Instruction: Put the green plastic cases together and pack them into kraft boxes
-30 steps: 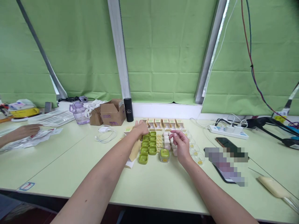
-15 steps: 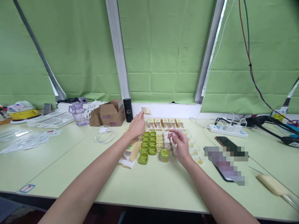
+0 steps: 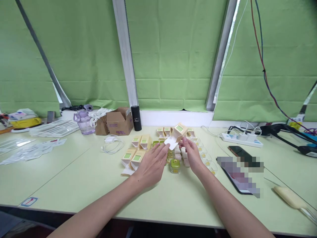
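Observation:
A small kraft-paper box (image 3: pixel 180 129) with a green square on its top is held up over the middle of the table, its white flap hanging out. My left hand (image 3: pixel 153 162) grips the flap at its fingertips, the thumb hidden underneath. At the box's lower right edge, my right hand (image 3: pixel 193 152) pinches it with thumb and fingers. Below sits a clear jar with a green lid (image 3: pixel 175 166). Behind it are white rounded pieces (image 3: pixel 185 161) and yellow printed pieces (image 3: pixel 170 154); green square lids (image 3: pixel 155 142) are mostly covered by my left hand.
Several paper boxes (image 3: pixel 127 156) stand left, more (image 3: pixel 160 132) at the back. Clear containers (image 3: pixel 209 164) line the right, beside two phones (image 3: pixel 241 155) and a power strip (image 3: pixel 241 139). A carton (image 3: pixel 120 123), black bottle (image 3: pixel 136 118) and charger cable (image 3: pixel 112 144) lie back left.
My left hand has brought a paper box from the back left to the middle, in front of my right hand. The right hand has closed on it. The box now shows its green top.

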